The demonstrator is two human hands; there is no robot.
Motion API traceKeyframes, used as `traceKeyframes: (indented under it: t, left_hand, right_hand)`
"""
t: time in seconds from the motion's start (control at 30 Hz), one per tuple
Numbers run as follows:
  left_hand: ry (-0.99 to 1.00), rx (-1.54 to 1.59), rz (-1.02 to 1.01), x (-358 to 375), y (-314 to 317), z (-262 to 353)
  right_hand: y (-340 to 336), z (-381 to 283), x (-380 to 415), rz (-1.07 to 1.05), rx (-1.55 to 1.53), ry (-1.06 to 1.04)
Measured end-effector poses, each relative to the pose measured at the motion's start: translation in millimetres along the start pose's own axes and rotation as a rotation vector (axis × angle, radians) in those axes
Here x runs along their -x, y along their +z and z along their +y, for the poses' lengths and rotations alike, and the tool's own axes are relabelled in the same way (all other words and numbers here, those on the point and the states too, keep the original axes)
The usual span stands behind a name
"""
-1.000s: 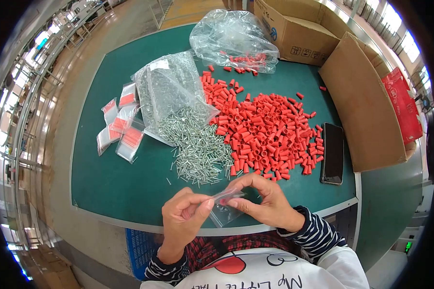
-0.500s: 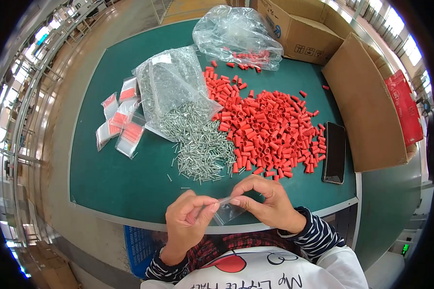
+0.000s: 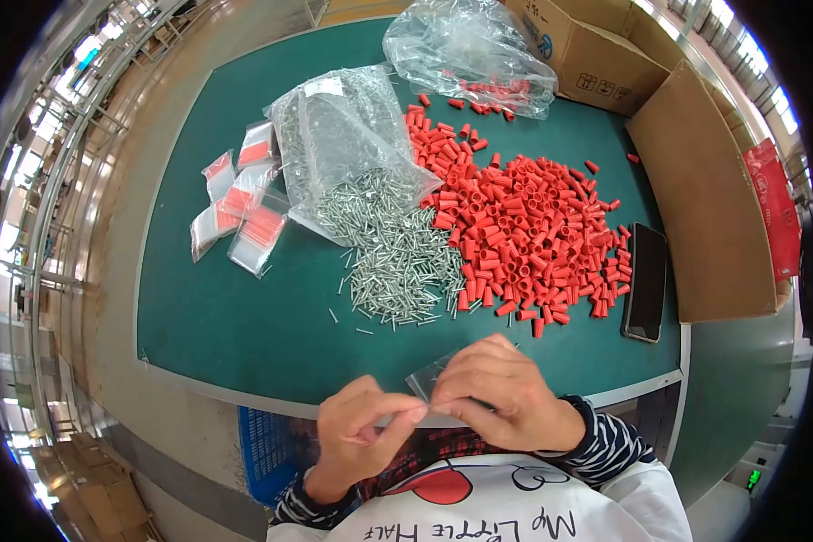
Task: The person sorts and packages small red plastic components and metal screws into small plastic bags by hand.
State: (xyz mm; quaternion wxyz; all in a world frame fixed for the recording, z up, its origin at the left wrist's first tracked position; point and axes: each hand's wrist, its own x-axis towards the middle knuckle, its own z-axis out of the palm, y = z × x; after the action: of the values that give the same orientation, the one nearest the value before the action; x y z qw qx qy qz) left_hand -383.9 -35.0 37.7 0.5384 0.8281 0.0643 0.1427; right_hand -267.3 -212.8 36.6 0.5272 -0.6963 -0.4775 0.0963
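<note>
A small clear plastic bag is between my hands near the front edge of the table, partly covered by my right fingers. My left hand pinches its near end between thumb and forefinger. My right hand is closed over its right side, with thumb and fingertips almost meeting the left ones. Beyond the hands lies a heap of silver screws, spilling from a large clear bag. To its right spreads a big pile of red tapered plastic caps.
Several small filled bags lie on the green table at left. Another large bag holds red caps at the back. A black phone and cardboard boxes stand at right. A blue crate is below the front edge.
The small bag has swung from hanging toward my body to pointing away over the table. My right fingers have curled further over it. The whole view has shifted slightly.
</note>
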Motion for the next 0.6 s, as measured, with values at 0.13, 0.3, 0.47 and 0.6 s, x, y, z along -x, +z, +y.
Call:
traceKeyframes:
  t: [0.13, 0.3, 0.47, 0.6]
  left_hand:
    - [-0.188, -0.171, -0.128, 23.5, -58.4, 0.5]
    - [-0.505, -0.450, -0.188, 77.7, -128.6, -4.6]
    - [-0.520, -0.293, 0.008, 79.2, -118.5, -7.9]
    - [-0.371, -0.049, -0.073, 35.7, -60.8, -2.9]
  right_hand:
    - [-0.1, 6.5, 2.4, -0.036, 0.095, 0.015]
    - [-1.5, 21.7, 14.1, -0.071, 0.170, 0.067]
    - [11.8, 18.8, 12.7, -0.058, 0.383, 0.125]
    - [16.2, 30.7, 17.5, -0.115, 0.426, 0.095]
